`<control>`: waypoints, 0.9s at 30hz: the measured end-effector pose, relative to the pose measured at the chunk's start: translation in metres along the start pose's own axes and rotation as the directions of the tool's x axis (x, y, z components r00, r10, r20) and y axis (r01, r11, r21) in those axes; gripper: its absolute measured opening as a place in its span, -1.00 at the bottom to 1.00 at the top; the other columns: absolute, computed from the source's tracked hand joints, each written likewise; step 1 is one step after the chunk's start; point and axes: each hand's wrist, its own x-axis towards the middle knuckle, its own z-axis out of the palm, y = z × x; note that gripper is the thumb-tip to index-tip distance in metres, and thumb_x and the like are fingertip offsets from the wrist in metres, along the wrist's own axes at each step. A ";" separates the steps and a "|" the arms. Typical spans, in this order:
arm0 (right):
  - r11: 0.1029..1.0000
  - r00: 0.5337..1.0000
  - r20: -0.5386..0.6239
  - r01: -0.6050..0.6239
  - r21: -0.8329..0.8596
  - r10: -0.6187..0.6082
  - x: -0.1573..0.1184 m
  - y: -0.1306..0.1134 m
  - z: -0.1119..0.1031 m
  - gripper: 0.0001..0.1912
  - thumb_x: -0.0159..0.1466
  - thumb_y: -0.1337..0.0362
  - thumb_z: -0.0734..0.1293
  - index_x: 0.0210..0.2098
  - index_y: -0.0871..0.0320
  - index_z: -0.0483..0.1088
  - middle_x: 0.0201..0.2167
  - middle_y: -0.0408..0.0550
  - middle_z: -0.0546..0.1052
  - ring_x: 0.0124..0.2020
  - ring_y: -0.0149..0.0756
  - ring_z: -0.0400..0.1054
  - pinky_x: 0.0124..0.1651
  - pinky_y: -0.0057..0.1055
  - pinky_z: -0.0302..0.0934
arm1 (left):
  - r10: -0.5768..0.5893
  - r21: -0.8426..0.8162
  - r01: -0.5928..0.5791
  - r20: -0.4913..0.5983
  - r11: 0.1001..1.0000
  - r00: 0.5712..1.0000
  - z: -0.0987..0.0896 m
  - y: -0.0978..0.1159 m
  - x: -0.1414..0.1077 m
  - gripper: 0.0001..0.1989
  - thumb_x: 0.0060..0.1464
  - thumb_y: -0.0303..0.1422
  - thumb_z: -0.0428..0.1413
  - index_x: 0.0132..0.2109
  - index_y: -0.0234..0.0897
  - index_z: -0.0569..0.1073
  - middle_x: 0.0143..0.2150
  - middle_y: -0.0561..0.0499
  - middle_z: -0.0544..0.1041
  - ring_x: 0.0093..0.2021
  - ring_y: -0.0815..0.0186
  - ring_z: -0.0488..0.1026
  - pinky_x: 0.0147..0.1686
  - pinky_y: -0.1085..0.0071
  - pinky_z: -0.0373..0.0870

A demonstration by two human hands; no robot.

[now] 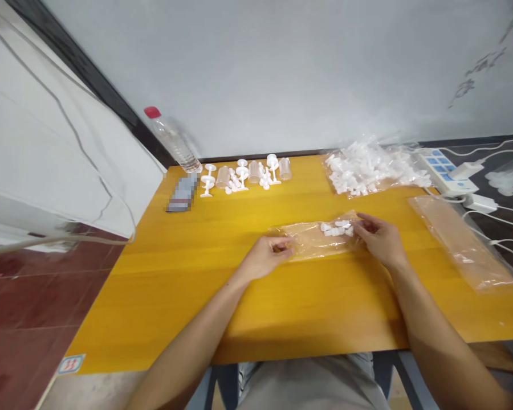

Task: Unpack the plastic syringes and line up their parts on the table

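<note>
A clear plastic bag (311, 242) stretches between my hands just over the yellow table (188, 296). Several small white plastic pieces (337, 229) sit inside it, toward its right end. My left hand (270, 254) pinches the bag's left end between thumb and fingers. At the right end, beside the white pieces, the fingers of my right hand (378, 238) close on the bag's edge.
Along the back stand clear cylinders (253, 172) and white plunger-like parts (241, 173). A bottle (175, 145) and a blurred-out phone-like item (182, 193) lie left. A bulging bag of white parts (371, 168), a flat clear bag (461, 245) and a power strip (447, 171) with cables occupy the right.
</note>
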 end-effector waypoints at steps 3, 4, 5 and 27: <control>0.982 1.000 0.007 -0.017 0.188 0.016 -0.004 -0.003 0.001 -0.31 0.12 -0.07 0.50 0.15 0.15 0.51 -0.24 -0.03 0.60 -0.34 -0.29 0.49 -0.31 -0.38 0.39 | 0.134 -0.062 -0.139 -0.079 0.988 0.988 -0.008 0.005 0.004 -0.73 0.12 -0.16 0.26 -0.07 -0.11 0.71 -0.04 -0.05 0.67 -0.09 0.20 0.59 -0.13 0.34 0.51; 0.975 1.000 0.000 -0.011 0.222 0.012 -0.005 -0.005 0.001 -0.31 0.11 -0.07 0.52 0.14 0.14 0.51 -0.23 -0.03 0.60 -0.32 -0.29 0.49 -0.29 -0.39 0.40 | 0.172 -0.072 -0.179 -0.086 0.981 0.981 -0.010 0.006 0.005 -0.75 0.12 -0.17 0.27 -0.10 -0.11 0.72 0.02 -0.08 0.66 0.01 0.16 0.59 -0.03 0.31 0.51; 0.970 1.000 -0.011 -0.001 0.244 0.004 -0.006 -0.008 0.001 -0.32 0.10 -0.06 0.52 0.13 0.13 0.52 -0.22 -0.03 0.59 -0.30 -0.29 0.49 -0.26 -0.39 0.40 | 0.204 -0.084 -0.212 -0.086 0.974 0.975 -0.012 0.007 0.008 -0.77 0.10 -0.17 0.29 -0.13 -0.12 0.72 0.07 -0.11 0.65 0.11 0.12 0.56 0.07 0.27 0.49; 0.902 0.964 -0.060 0.219 -0.372 -0.259 -0.015 -0.076 -0.017 -0.57 0.29 0.09 0.37 0.11 0.05 0.56 -0.35 -0.13 0.55 -0.55 -0.44 0.35 -0.37 -0.41 0.25 | 0.136 -0.209 -0.134 -0.002 0.969 0.991 -0.004 -0.023 0.025 -0.47 0.09 -0.09 0.32 0.14 -0.27 0.61 0.03 -0.09 0.68 -0.05 0.18 0.64 0.06 0.24 0.56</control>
